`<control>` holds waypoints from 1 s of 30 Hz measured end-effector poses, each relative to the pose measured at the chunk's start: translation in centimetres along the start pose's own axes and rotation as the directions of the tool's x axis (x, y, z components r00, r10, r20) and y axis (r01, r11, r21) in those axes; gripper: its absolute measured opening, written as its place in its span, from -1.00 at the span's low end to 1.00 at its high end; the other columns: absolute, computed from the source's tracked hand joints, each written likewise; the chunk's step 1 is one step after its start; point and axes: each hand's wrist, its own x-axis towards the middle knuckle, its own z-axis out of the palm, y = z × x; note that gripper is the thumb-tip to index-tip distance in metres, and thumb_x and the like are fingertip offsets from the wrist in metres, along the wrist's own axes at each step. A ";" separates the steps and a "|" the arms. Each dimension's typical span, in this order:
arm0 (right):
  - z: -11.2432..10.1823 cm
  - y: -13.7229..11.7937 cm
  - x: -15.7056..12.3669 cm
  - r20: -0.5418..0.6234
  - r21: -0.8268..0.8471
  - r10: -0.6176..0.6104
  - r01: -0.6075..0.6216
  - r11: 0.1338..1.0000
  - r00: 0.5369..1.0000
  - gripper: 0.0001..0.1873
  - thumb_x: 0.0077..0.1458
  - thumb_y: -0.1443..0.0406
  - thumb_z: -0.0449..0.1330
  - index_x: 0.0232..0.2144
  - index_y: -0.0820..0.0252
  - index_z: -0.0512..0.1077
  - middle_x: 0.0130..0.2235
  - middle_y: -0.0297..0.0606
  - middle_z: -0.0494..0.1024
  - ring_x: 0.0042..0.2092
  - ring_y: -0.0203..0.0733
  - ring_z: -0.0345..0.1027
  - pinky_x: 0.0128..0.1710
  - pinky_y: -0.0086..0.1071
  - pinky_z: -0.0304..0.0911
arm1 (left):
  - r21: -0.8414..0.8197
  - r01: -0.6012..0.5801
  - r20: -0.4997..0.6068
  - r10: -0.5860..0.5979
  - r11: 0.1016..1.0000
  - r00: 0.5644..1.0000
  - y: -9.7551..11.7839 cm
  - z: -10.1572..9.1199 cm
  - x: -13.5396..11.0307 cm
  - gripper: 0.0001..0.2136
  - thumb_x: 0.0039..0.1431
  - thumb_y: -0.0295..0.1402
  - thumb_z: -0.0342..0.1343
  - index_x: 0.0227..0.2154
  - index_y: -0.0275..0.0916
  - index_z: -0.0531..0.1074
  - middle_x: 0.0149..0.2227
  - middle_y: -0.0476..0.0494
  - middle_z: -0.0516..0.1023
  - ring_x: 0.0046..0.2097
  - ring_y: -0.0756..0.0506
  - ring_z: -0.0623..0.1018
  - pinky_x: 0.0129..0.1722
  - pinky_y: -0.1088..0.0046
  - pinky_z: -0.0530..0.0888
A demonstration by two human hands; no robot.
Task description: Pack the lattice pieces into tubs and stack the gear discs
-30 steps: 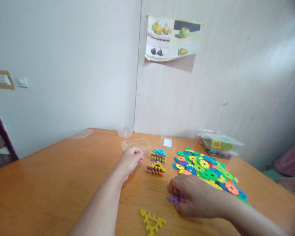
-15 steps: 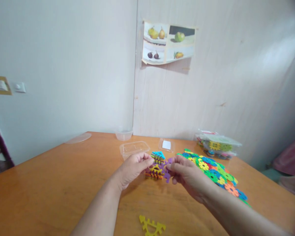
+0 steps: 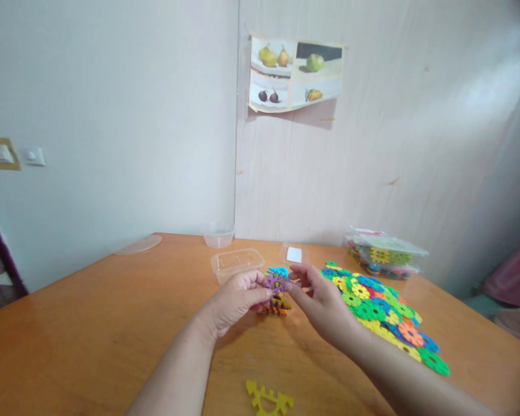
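A purple notched plastic building piece (image 3: 276,282) is upright between my two hands. My left hand (image 3: 238,300) pinches its left side between thumb and fingers. At its right edge is my right hand (image 3: 325,300), thumb tip against the piece and fingers curled in close. Directly around and below is a small built stack of interlocked pieces (image 3: 279,305), yellow and orange at the bottom, with a light blue piece (image 3: 278,271) on top. My fingers hide part of the stack. A loose yellow notched piece (image 3: 268,400) lies near the table's front edge.
Many coloured flower-shaped discs (image 3: 372,306) spread over the right of the wooden table (image 3: 112,335). Behind them stands a clear box of pieces (image 3: 390,254). Toward the wall are a clear tray (image 3: 236,260), a round tub (image 3: 219,238) and a flat lid (image 3: 141,244).
The purple piece has moved left and turned, from the stack's right side to in front of its upper part. My right hand has shifted slightly left with it; my left hand stays nearly still.
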 end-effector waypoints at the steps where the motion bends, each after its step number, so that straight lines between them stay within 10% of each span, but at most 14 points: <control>1: -0.3 0.2 0.1 0.038 -0.133 -0.070 0.075 0.988 0.997 -0.74 0.14 0.16 0.20 -0.15 0.13 0.45 -0.23 -0.23 0.58 -0.24 -0.18 0.42 -0.28 -0.33 0.27 | 0.025 0.002 -0.020 -0.001 1.000 1.000 0.0 -0.1 0.0 -0.84 0.07 -0.33 0.21 -0.32 -0.31 0.43 -0.46 0.00 0.47 -0.44 0.04 0.39 -0.41 0.53 0.29; 13: -0.8 1.5 -0.5 0.111 -0.591 -0.097 0.144 0.793 0.989 -0.77 0.19 0.16 0.12 -0.35 0.09 0.54 -0.36 -0.29 0.56 -0.30 -0.20 0.38 -0.32 -0.40 0.15 | 0.274 0.072 -0.339 0.027 0.959 0.940 -2.4 -1.4 1.4 -0.84 0.01 -0.35 0.12 -0.33 -0.25 0.49 -0.37 -0.03 0.54 -0.29 -0.05 0.48 -0.25 0.47 0.35; 30: -0.7 2.1 -0.5 0.157 -0.676 0.023 0.091 0.731 0.987 -0.76 0.12 0.14 0.15 -0.29 0.09 0.57 -0.33 -0.27 0.58 -0.28 -0.19 0.41 -0.35 -0.42 0.11 | 0.310 0.051 -0.117 -0.015 0.949 0.993 -5.1 -1.3 2.3 -0.72 -0.16 -0.49 0.08 -0.30 -0.27 0.48 -0.35 -0.09 0.60 -0.29 -0.09 0.56 -0.32 0.47 0.40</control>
